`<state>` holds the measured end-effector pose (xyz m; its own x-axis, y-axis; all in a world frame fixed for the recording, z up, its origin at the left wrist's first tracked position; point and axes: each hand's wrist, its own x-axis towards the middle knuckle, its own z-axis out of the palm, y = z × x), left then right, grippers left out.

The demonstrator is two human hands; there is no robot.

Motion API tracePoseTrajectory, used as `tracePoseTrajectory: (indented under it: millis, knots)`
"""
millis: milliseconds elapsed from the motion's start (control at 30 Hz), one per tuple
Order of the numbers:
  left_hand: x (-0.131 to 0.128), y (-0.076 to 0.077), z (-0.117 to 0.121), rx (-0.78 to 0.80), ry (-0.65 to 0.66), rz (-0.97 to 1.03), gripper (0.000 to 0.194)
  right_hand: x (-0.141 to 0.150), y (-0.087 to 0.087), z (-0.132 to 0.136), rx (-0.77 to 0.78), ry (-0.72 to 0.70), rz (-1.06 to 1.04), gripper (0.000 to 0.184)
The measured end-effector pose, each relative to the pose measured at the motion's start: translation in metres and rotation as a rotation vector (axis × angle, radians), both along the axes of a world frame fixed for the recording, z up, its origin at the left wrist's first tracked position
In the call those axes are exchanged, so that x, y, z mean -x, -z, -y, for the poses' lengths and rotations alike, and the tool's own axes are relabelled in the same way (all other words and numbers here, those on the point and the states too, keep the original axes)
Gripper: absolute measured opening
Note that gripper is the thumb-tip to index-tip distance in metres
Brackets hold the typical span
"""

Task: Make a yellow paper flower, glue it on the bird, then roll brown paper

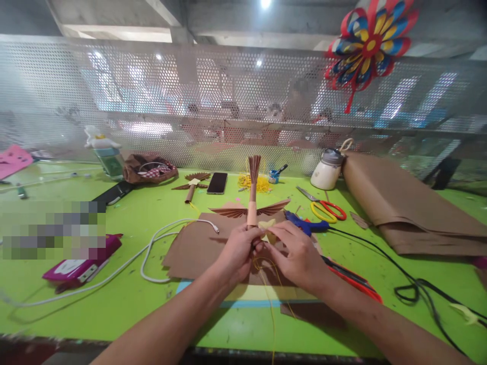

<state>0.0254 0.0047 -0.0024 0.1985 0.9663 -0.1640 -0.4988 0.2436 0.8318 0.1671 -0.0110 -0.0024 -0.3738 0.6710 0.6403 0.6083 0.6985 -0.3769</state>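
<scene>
My left hand (236,253) is closed around the lower end of a brown paper bird-like figure (252,213), a rolled tube with pleated wings and a fanned top. It stands roughly upright over a brown paper sheet (201,243). Close beside it, my right hand (300,256) is closed in a pinch, with a small pale yellow paper piece (269,229) at its fingers. Thin yellow string (272,304) hangs below both hands past the table edge. My fingers partly hide the yellow piece and the tube's end.
A blue glue gun (304,223) with a black cord lies right of the hands, near scissors (323,208) and a red-black cutter (353,279). Behind are a similar paper figure (192,187), a phone (217,183) and yellow shreds (254,182). A white cable (144,253) curves at left.
</scene>
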Motion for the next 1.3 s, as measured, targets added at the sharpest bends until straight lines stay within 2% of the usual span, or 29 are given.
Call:
tracePoseTrajectory:
  millis: [67,200,267,400,467,700,800,900,1000,1300]
  knots:
    - [0.002,-0.002,-0.001,-0.005,-0.006,-0.022,0.023,-0.004,-0.003,-0.001,0.041,0.005,-0.096,0.015]
    - [0.002,-0.006,-0.001,-0.009,0.006,-0.085,0.024,-0.016,-0.007,-0.01,0.131,0.136,-0.248,0.011]
    - [0.002,-0.007,0.0,-0.002,0.047,-0.12,0.022,-0.021,-0.007,-0.016,0.291,0.128,-0.28,0.015]
    - [0.001,-0.006,0.001,0.01,0.108,-0.157,0.022,-0.022,-0.006,-0.021,0.735,-0.009,-0.43,0.021]
    - [0.0,-0.006,0.002,0.0,0.106,-0.158,0.024,-0.021,-0.007,-0.021,0.838,-0.043,-0.557,0.023]
    - [-0.001,-0.007,0.005,-0.062,0.108,-0.105,0.024,-0.019,-0.003,-0.021,0.93,-0.091,-0.924,0.026]
    - [-0.001,-0.006,0.004,-0.068,0.053,-0.097,0.024,-0.019,0.0,-0.02,1.017,-0.197,-1.013,0.024]
    - [0.0,-0.007,0.003,-0.068,0.045,-0.081,0.024,-0.02,0.001,-0.02,1.13,-0.348,-1.005,0.018]
    - [0.001,-0.007,0.002,-0.059,0.049,-0.082,0.024,-0.021,0.001,-0.02,1.164,-0.427,-0.957,0.018]
    - [0.001,-0.007,0.003,-0.077,0.078,-0.103,0.021,-0.021,-0.005,-0.019,1.088,-0.363,-0.931,0.02]
